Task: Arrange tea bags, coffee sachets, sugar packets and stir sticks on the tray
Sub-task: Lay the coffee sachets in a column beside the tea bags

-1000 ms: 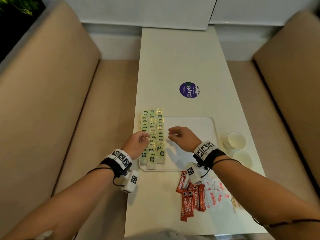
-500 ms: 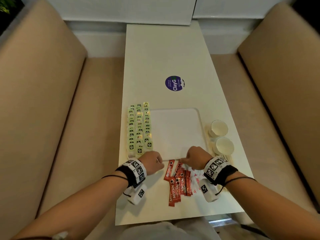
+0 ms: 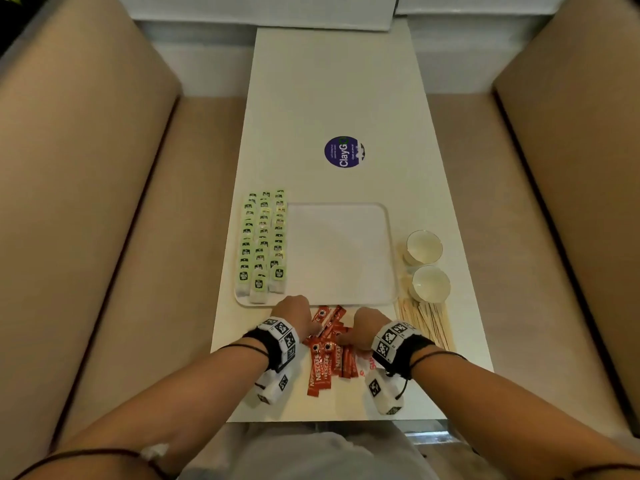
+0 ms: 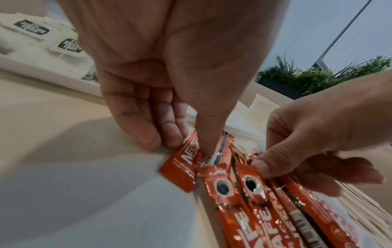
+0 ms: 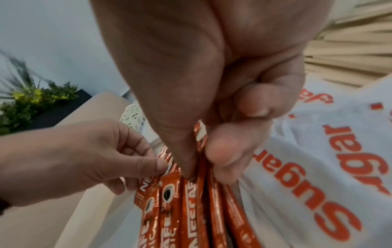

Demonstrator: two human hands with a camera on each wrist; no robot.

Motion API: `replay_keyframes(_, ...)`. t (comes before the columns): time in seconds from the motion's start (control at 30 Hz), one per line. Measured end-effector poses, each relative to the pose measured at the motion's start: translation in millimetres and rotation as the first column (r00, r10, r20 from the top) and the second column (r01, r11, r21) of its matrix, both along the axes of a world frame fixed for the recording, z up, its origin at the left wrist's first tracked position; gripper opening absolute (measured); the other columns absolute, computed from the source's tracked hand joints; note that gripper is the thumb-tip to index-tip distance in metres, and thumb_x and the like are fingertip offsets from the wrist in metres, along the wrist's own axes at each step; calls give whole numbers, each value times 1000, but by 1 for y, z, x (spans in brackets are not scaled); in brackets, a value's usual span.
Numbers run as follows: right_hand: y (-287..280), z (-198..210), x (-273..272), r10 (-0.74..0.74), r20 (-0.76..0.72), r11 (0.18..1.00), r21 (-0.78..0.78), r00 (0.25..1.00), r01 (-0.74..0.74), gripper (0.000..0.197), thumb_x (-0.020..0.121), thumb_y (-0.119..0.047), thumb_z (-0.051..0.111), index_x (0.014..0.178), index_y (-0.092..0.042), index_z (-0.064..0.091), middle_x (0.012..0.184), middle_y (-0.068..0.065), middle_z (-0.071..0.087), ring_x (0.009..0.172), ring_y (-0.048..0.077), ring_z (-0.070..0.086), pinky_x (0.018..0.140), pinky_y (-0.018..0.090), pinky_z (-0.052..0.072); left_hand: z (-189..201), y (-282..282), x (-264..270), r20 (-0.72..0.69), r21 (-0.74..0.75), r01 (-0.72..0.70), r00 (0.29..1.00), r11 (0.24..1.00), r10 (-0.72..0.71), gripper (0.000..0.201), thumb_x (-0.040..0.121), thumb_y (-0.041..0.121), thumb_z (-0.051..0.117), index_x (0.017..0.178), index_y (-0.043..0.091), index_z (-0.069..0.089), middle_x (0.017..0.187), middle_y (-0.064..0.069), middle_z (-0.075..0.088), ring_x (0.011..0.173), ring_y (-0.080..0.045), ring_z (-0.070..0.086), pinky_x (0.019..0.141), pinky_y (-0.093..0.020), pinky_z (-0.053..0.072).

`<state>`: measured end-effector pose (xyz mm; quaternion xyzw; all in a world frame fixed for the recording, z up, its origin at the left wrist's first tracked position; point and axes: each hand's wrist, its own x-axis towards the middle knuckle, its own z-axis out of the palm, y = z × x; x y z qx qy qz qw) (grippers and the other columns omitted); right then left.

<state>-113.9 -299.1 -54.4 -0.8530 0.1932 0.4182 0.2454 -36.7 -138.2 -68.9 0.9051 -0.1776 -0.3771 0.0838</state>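
Two hands work at the near edge of the surface (image 3: 332, 81), just short of the tray (image 3: 341, 254), whose left side is filled with rows of tea bags (image 3: 263, 240). Slippery and overlapping, the coffee sachets (image 3: 327, 355) could slide apart or drag the sugar packets (image 5: 331, 167) beneath them if lifted unevenly, I judge. Left hand (image 3: 294, 311) pinches one sachet's end between thumb and fingers; right hand (image 3: 367, 327) is curled, pinching another sachet upright.
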Motion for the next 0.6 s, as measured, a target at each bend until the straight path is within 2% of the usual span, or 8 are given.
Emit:
replay_keyframes(0.07,-1,-2,0,-2,13,1000,15,1000,2,39,87,-49,73,94,-11,66,93,6,75,86,22,74,78,34,61,-2,0,-2,-2,9,-4,1000,1000,4,36,81,36,77,57,16,59,54,-2,61,54,-23,63,61,-32,57)
replay_keyframes(0.13,-3,-2,1,22,32,1000,13,999,-23,36,87,-49,72,84,-15,63,91,5,74,84,21,73,74,31,58,-2,-1,-4,-24,7,-3,1000,1000,3,30,81,26,74,56,16,60,54,-4,65,61,-24,70,63,-33,60)
replay_keyframes(0.23,-6,-3,1,9,41,999,48,999,-11,34,87,-47,72,76,-17,61,77,1,72,66,17,68,67,29,57,0,0,-6,-64,-13,-68,996,998,67,20,81,19,70,64,19,60,61,-6,69,65,-24,73,64,-35,61)
replay_keyframes(0.33,-13,-3,3,-43,45,994,102,998,38,34,86,-47,74,81,-14,67,72,0,74,59,15,69,63,29,59,10,0,-7,-105,-82,-136,986,987,127,14,84,17,67,75,17,57,75,-7,68,68,-24,69,61,-35,56)
replay_keyframes(0.4,-18,0,3,-63,58,990,130,996,55,36,85,-47,73,83,-12,69,72,0,74,56,14,68,58,27,57,15,1,-9,-141,-126,-172,978,977,154,18,86,21,66,73,17,54,73,-2,62,65,-18,59,59,-29,46)
replay_keyframes(0.47,-24,7,2,-79,91,983,173,993,62,36,87,-47,72,81,-12,70,70,0,73,54,11,64,57,25,53,20,0,-10,-192,-176,-213,965,961,179,19,85,23,64,71,17,52,72,-2,58,66,-19,54,62,-29,42)
replay_keyframes(0.57,-30,18,1,-130,164,956,281,978,80,37,90,-46,68,77,-12,69,68,-2,71,54,10,64,55,24,51,29,-4,-9,-281,-260,-315,929,913,240,15,82,15,62,72,4,63,78,-11,67,75,-26,60,67,-33,43)
replay_keyframes(0.6,-32,22,2,-137,200,950,305,970,72,38,91,-47,67,76,-12,68,67,-2,71,54,9,64,55,23,50,34,-5,-8,-318,-288,-358,911,888,264,14,80,11,61,69,3,65,79,-11,70,78,-28,63,68,-35,45)
